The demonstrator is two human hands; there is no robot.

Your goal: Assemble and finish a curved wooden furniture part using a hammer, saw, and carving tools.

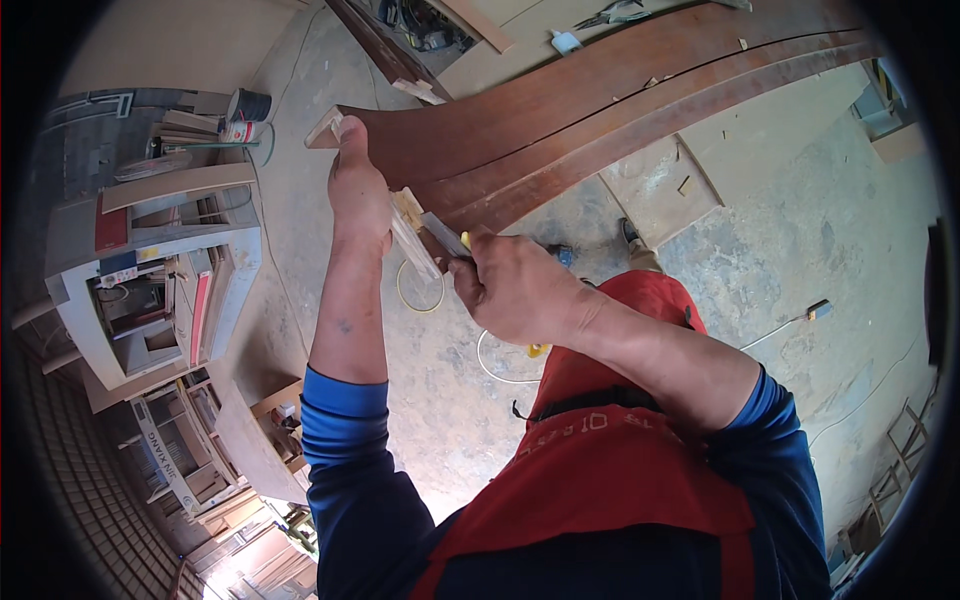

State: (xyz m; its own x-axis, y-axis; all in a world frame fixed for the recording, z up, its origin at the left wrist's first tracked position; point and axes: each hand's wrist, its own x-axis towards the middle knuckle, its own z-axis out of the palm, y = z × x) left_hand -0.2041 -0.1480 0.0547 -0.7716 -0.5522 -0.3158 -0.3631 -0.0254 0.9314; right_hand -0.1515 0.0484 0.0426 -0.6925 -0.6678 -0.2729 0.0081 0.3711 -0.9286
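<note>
A long, curved reddish-brown wooden panel [440, 140] with a dark lengthwise gap reaches from the upper right to my left hand. My left hand [358, 190] is closed around the panel's end, thumb up along its pale edge; most of its fingers are hidden. Just below that hand, a rough, splintered pale wood strip [410, 225] shows at the end of the panel. My right hand [525, 285] is closed on a flat-bladed tool [443, 235] with a bit of yellow by the grip. Its grey blade lies against or very near the pale strip.
A machine stand [235, 290] with a boxy frame stands at left. A bucket [248, 105] and stacked boards lie beyond it. A cable [490, 370] crosses the floor near me. A blue power tool [562, 255] lies under the panel. A white bottle [565, 42] stands at the back.
</note>
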